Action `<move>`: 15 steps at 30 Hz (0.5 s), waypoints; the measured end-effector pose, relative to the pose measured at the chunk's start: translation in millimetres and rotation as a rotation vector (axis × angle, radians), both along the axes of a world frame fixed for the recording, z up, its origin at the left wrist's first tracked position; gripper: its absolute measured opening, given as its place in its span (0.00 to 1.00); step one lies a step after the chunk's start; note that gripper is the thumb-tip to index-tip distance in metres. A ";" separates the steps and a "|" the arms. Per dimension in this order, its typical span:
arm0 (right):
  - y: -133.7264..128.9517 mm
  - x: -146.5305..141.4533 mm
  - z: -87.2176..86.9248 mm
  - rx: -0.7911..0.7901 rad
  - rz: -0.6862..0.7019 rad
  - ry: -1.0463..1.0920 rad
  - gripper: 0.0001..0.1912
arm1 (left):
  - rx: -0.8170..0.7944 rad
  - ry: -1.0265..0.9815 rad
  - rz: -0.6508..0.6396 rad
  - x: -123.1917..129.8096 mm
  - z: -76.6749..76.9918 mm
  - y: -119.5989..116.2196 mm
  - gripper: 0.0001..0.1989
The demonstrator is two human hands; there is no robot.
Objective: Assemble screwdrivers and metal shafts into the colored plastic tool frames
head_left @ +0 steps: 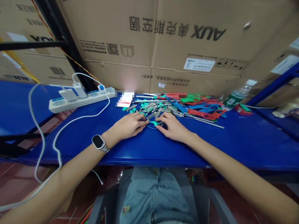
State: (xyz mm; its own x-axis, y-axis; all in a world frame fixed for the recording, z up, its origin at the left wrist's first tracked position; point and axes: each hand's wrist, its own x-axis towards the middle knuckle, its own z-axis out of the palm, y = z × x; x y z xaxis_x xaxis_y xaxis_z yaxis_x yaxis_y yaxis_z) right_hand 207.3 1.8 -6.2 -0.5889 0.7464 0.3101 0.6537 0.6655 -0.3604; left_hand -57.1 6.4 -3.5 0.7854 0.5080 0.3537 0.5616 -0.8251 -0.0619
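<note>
My left hand (130, 125) rests low over the blue tabletop, its thumb and fingertips closed at the left end of a small green plastic piece (154, 123) with a thin blue loop. From the other side, my right hand (172, 127) has its fingers curled, thumb and forefinger at the piece's right end. Its exact kind is too small to tell. Just beyond the fingertips lies a heap of small clear-and-green parts (155, 107) with thin wires. Red, green and blue plastic handles (205, 109), some with long metal rods, are piled to the right of it.
A white power strip (86, 99) with plugged-in chargers lies at the left, its white cable (79, 117) looping across the table (233, 143). A plastic bottle (238, 95) stands back right, near a small red box (243, 109). Large cardboard boxes (163, 46) wall off the back.
</note>
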 end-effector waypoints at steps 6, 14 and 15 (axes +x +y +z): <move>1.1 0.2 1.6 -0.016 0.034 0.030 0.12 | -0.021 -0.031 -0.030 -6.5 -2.0 1.0 0.17; 3.8 3.5 -5.8 -0.017 0.049 0.069 0.17 | -0.078 -0.055 -0.043 -6.5 -1.4 5.0 0.18; 3.5 4.2 -6.3 -0.007 0.060 0.061 0.19 | -0.074 -0.051 -0.028 -5.3 -1.2 4.8 0.18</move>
